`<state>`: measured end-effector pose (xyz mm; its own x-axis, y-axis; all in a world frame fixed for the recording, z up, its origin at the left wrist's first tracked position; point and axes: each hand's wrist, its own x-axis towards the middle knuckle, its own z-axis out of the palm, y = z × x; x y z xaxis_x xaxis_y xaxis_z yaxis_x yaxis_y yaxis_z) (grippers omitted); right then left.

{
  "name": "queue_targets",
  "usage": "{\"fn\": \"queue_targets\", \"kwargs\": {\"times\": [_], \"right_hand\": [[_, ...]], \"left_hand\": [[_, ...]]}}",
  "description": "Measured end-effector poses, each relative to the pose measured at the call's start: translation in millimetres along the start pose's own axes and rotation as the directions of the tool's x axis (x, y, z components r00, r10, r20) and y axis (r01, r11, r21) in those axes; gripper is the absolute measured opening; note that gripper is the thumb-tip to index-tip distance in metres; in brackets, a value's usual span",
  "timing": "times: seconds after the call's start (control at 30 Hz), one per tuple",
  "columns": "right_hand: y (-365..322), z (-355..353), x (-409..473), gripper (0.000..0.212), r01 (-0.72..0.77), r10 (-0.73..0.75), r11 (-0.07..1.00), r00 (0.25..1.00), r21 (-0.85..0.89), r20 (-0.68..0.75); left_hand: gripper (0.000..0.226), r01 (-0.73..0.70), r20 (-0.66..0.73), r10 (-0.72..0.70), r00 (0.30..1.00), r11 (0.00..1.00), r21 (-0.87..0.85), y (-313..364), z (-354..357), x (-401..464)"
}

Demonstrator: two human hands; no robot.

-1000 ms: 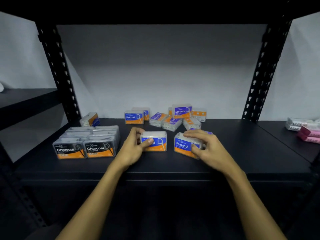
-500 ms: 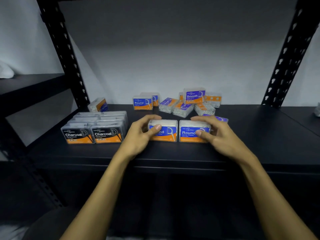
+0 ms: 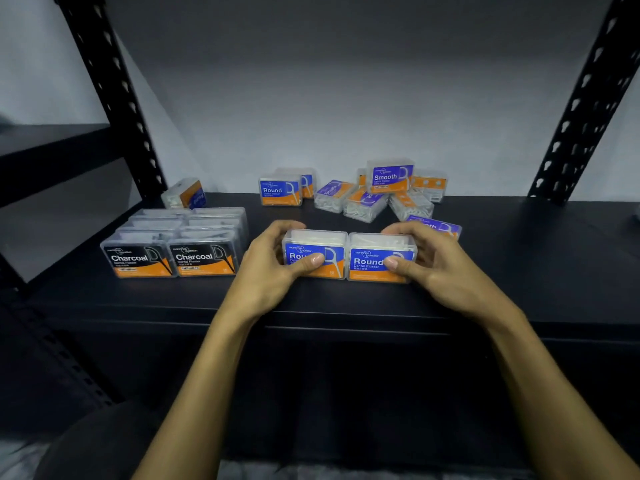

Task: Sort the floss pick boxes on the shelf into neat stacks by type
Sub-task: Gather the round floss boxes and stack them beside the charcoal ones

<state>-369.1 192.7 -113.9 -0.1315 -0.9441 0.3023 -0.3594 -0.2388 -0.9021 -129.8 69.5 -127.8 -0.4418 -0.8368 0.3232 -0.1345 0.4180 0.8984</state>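
Two clear "Round" floss boxes with blue and orange labels stand side by side near the shelf's front edge. My left hand [image 3: 273, 268] grips the left Round box [image 3: 318, 244], thumb across its label. My right hand [image 3: 440, 268] grips the right Round box [image 3: 372, 268] the same way. The two boxes touch each other. To their left stand two neat rows of black-labelled Charcoal boxes [image 3: 173, 251]. A loose heap of Round and Smooth boxes [image 3: 360, 195] lies at the back, and one Smooth box [image 3: 438, 226] lies flat behind my right hand.
A single box [image 3: 183, 195] lies tipped by the left black upright [image 3: 114, 98]. Another perforated upright [image 3: 581, 109] stands at the right. The black shelf board [image 3: 536, 265] runs to a front lip [image 3: 346, 320] just under my wrists.
My right hand has turned its Round box square and slid it up against the left box. The camera has come closer and lower to the shelf.
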Motion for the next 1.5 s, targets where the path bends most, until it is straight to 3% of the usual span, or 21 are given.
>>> {"fn": "queue_targets", "kwargs": {"times": [0.1, 0.33, 0.8, 1.03, 1.17, 1.5], "right_hand": [[0, 0, 0, 0.035, -0.005, 0.005, 1.000, 1.000, 0.018, 0.001], [-3, -2, -2, 0.038, -0.022, 0.021, 0.997, 1.000, 0.074, 0.022], [4, -1, 0, 0.043, 0.000, -0.001, 0.999, 1.000, 0.051, 0.026], [0, -3, -1, 0.049, -0.029, 0.029, 1.000, 0.999, 0.004, 0.044], [-1, -2, -1, 0.049, -0.018, 0.020, 0.999, 0.998, -0.048, 0.053], [-3, -3, -2, 0.054, -0.036, 0.041, 0.997, 0.997, -0.071, 0.061]], "left_hand": [[0.050, -0.013, 0.001, 0.013, 1.000, 0.999, 0.040, -5, -2, 2], [0.044, 0.012, 0.030, -0.011, 0.999, 0.998, -0.057, 5, -4, -4], [0.039, 0.053, 0.143, -0.041, 0.989, 0.995, -0.082, 7, -8, -5], [0.058, 0.049, 0.183, -0.043, 0.982, 0.998, -0.029, 14, -6, -7], [0.057, 0.016, 0.167, -0.023, 0.986, 0.999, 0.043, 16, -5, -9], [0.061, -0.006, 0.158, 0.000, 0.987, 0.999, 0.038, 16, -6, -10]]}}
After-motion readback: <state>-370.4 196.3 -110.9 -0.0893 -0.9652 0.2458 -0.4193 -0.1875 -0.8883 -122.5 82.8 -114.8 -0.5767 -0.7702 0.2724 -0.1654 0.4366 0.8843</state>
